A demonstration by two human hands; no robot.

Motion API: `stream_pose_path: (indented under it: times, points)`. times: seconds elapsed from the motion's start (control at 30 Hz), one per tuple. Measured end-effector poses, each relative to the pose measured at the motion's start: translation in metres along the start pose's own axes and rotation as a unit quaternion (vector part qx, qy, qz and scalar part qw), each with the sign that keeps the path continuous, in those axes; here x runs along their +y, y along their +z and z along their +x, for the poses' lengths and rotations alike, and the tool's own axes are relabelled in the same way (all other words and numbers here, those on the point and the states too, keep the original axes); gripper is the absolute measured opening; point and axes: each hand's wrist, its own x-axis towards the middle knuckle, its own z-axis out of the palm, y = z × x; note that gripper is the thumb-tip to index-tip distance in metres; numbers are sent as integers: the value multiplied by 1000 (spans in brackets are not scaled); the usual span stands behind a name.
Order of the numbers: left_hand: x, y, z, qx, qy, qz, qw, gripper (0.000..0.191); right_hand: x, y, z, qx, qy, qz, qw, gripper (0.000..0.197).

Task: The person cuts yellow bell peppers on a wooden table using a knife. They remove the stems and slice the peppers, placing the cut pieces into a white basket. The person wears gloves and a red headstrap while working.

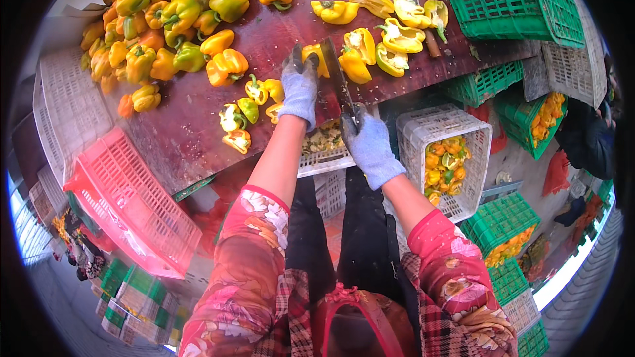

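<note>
My right hand [371, 144], in a blue knit glove with dark fingers, grips a broad-bladed knife [336, 70]. The blade points away from me over the dark red tabletop [188, 134]. My left hand [299, 84], gloved alike, has its fingers on a yellow bell pepper piece [317, 59] just left of the blade; the fingers partly hide it. Right of the knife lie several cut yellow pepper halves [401, 37] with seeds showing. Smaller cut pieces [237, 141] lie left of my left wrist. A second knife, its brown handle [431, 43] showing, lies among the halves.
Whole orange-yellow peppers [183, 15] are heaped at the far left. A green crate [516, 0] stands at the table's far right. Below the edge are a crate of trimmings [322, 141] and a white crate [483, 158] holding peppers. A pink crate [139, 203] leans at left.
</note>
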Motion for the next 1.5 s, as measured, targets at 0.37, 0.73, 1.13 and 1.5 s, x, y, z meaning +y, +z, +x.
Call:
stream_pose_path:
  times: [0.37, 0.73, 1.13, 1.5]
  points:
    - [-10, 0, 10, -1, 37, 146, 989, 51, -25, 6, 55, -53, 19, -53, 997, 29]
    - [-12, -32, -5, -89, -37, 4, 995, 47, -3, 40, 62, 75, 49, -57, 994, 23]
    - [-16, -167, 65, 67, -15, -149, 986, 37, -10, 57, 23, 15, -6, -61, 998, 21]
    - [-6, -42, 29, -52, 59, 3, 997, 39, -20, 11, 16, 36, 1, -58, 998, 22]
